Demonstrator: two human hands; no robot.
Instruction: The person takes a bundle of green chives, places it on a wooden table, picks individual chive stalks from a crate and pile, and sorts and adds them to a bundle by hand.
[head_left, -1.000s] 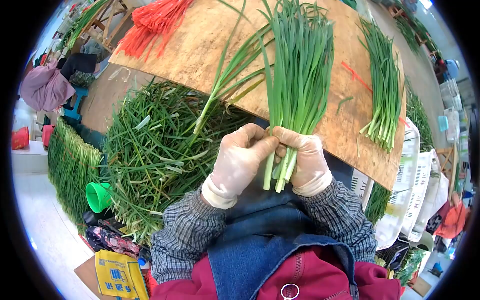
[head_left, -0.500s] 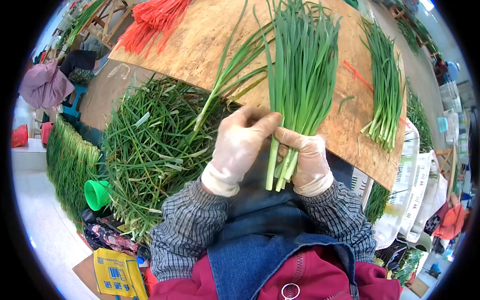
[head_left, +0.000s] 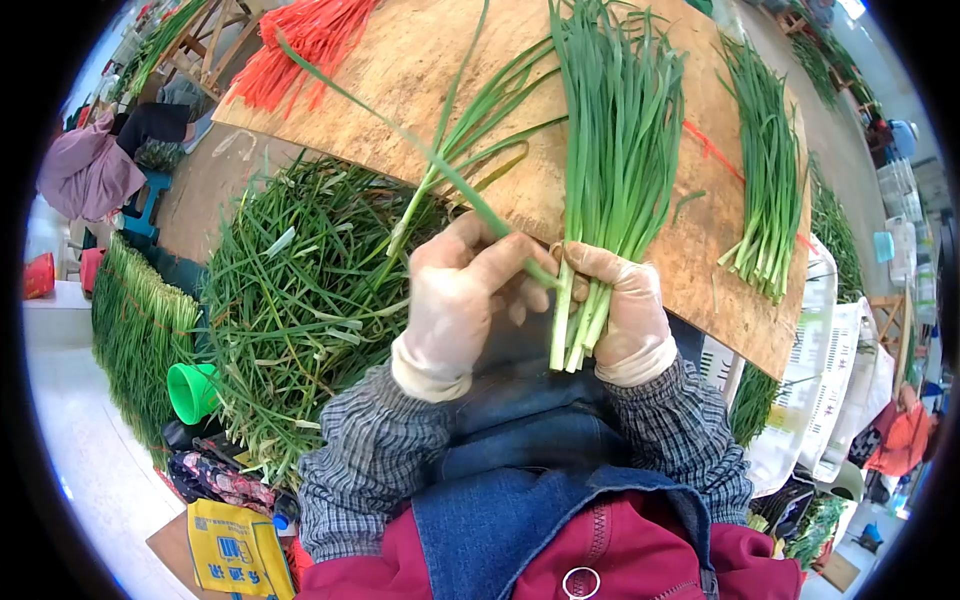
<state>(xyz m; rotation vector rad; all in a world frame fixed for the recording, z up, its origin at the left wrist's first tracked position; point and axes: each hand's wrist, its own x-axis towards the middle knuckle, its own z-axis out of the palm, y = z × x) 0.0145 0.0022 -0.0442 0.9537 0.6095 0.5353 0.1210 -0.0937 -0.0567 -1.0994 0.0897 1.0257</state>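
My right hand (head_left: 632,310), in a thin whitish glove, is closed around the lower stems of a bunch of Chinese chives (head_left: 622,140). The bunch's leaves fan out over the wooden board (head_left: 420,70), and its pale cut ends stick out below my fingers. Just left of those stems, my left hand (head_left: 455,300), gloved too, pinches a single chive leaf (head_left: 385,125) that slants up and leftward across the board. A few loose chives (head_left: 470,130) lie on the board's near edge, beyond my left hand.
Red ties (head_left: 300,50) lie on the board's far left, and another chive bunch (head_left: 765,180) on its right. A heap of leaf trimmings (head_left: 310,300) stands at the left, near a green cup-shaped object (head_left: 193,392) and stacked chives (head_left: 145,330). White crates (head_left: 800,390) stand right.
My left hand has drawn a single leaf away from the bunch, moving slightly left and down. The bunch in my right hand has shifted slightly right.
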